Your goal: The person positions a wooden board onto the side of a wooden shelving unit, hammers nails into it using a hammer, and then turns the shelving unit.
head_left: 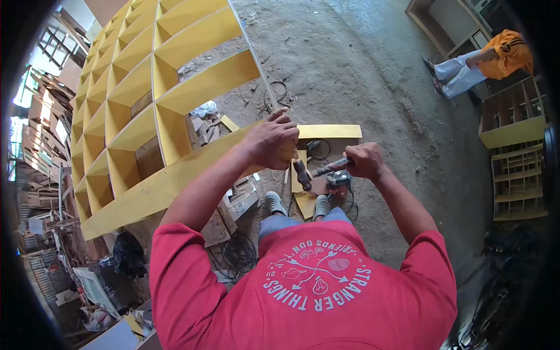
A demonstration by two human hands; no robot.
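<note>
Two bare hands are held out in front of a red T-shirt [303, 274] with a pale print. By the right hand [366, 160], a dark, slim hammer-like tool [331, 168] is gripped near one end, the fingers being curled tightly around the handle. The tool is held between the hands, above the floor; its long axis is laid mostly crosswise, pointed from the right fist toward the person's left and tilted slightly back toward the body. At that left end, a dark brown crosspiece [302, 177] is seen, set steeply across the line of the handle, just below the left hand [273, 142]. The left fingers are bent over the near right corner of a large yellow wooden lattice [146, 195] made of square compartments; whether anything small is pinched in them cannot be told. Beyond the tool, a flat yellow board [329, 132] is placed crosswise, and a red-and-grey power tool [338, 182] is set on the dusty grey floor [385, 204] near a pair of grey-and-white shoes [274, 202]. Farther off at the right, a person in an orange shirt [506, 53] is seen near brown-and-yellow cabinets [513, 133].
</note>
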